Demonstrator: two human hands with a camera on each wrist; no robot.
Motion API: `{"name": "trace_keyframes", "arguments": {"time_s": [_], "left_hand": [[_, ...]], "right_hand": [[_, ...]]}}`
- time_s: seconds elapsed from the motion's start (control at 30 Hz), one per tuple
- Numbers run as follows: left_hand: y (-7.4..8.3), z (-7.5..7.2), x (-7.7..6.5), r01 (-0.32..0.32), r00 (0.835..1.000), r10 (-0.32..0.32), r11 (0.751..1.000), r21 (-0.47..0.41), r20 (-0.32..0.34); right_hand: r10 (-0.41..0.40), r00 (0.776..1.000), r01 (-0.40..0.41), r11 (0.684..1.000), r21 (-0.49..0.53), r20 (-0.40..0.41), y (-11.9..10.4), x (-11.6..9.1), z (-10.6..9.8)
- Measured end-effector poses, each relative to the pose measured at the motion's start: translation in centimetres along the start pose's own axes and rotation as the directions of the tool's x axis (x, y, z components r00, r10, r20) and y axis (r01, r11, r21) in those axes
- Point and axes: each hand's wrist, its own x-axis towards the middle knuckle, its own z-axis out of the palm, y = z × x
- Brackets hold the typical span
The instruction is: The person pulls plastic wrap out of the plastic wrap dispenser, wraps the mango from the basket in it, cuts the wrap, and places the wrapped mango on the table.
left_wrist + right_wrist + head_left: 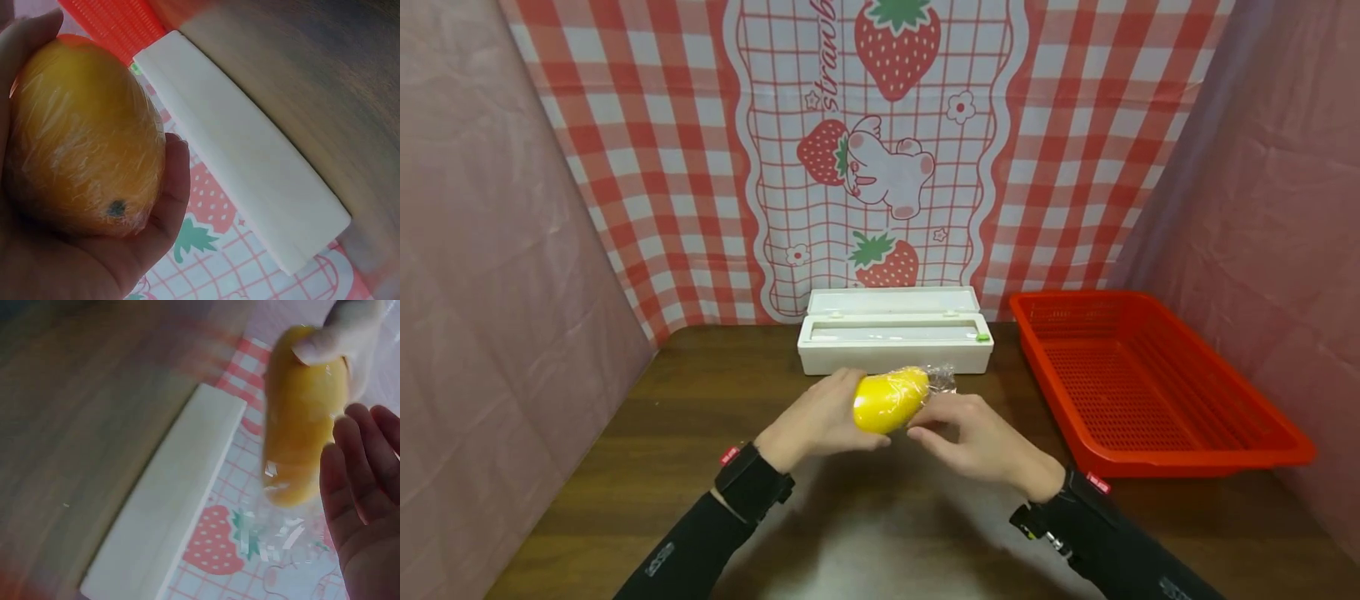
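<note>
A yellow mango point(889, 402), wrapped in clear cling film, is held above the table in my left hand point(827, 417). In the left wrist view its dark stem spot shows at one end of the mango point(94, 137), with my thumb and fingers curled round it. Loose cling film point(942, 379) sticks out past the mango's right end. My right hand point(981, 437) is close beside that end. The right wrist view shows the fingers of my right hand point(369, 481) fairly straight along the mango's side point(303, 419), without a grip; whether they touch it I cannot tell.
Behind the hands stands a white cling film dispenser point(895, 358), its lid raised, with a small green slider point(982, 337) at the right. A red plastic basket point(1060, 417) stands on the right of the brown wooden table point(700, 408). A checked strawberry cloth point(685, 167) hangs behind.
</note>
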Motion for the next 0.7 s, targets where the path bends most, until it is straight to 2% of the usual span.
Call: {"name": "trace_keyframes", "arguments": {"time_s": [0.1, 0.17, 0.2, 0.27, 0.33, 0.4, 0.47, 0.5, 0.53, 0.6, 0.7], "left_hand": [[-0.1, -0.1, -0.1, 0.016, 1.000, -0.017, 0.999, -0.032, -0.023], [-0.1, -0.2, -0.1, 0.029, 0.999, -0.031, 0.998, -0.048, -0.039], [-0.1, -0.2, -0.1, 0.033, 0.998, -0.036, 0.998, -0.056, -0.049], [-0.1, -0.3, -0.1, 0.037, 0.997, -0.042, 0.997, -0.071, -0.065], [0.0, -0.3, 0.0, 0.045, 0.996, -0.051, 0.996, -0.078, -0.078], [0.1, -0.3, 0.0, 0.051, 0.994, -0.058, 0.996, -0.078, -0.089], [0.3, -0.3, 0.0, 0.064, 0.993, -0.071, 0.995, -0.079, -0.094], [0.4, -0.3, 0.0, 0.070, 0.992, -0.078, 0.994, -0.080, -0.095], [0.5, -0.3, -0.1, 0.077, 0.992, -0.085, 0.994, -0.082, -0.096], [0.6, -0.2, -0.1, 0.086, 0.991, -0.095, 0.992, -0.088, -0.099], [0.8, -0.1, -0.1, 0.085, 0.989, -0.096, 0.991, -0.100, -0.110]], "right_hand": [[0.040, 0.999, -0.040, 0.999, 0.011, 0.037, 0.3, -0.5, 0.5], [0.094, 0.993, -0.096, 0.995, 0.024, 0.077, 0.5, -0.7, 0.8], [0.140, 0.984, -0.145, 0.989, 0.039, 0.105, 0.5, -0.9, 1.0], [0.260, 0.952, -0.275, 0.958, 0.077, 0.161, 0.8, -1.1, 1.2], [0.386, 0.897, -0.418, 0.898, 0.135, 0.214, 1.1, -1.2, 1.2], [0.485, 0.835, -0.540, 0.813, 0.217, 0.261, 1.5, -1.3, 1.3], [0.538, 0.787, -0.614, 0.732, 0.295, 0.302, 2.0, -1.3, 1.3], [0.546, 0.773, -0.633, 0.696, 0.339, 0.322, 2.2, -1.3, 1.3], [0.546, 0.765, -0.644, 0.658, 0.390, 0.342, 2.5, -1.4, 1.3], [0.525, 0.769, -0.639, 0.597, 0.485, 0.366, 2.9, -1.4, 1.4], [0.460, 0.798, -0.593, 0.482, 0.645, 0.390, 3.5, -1.3, 1.7]]}}
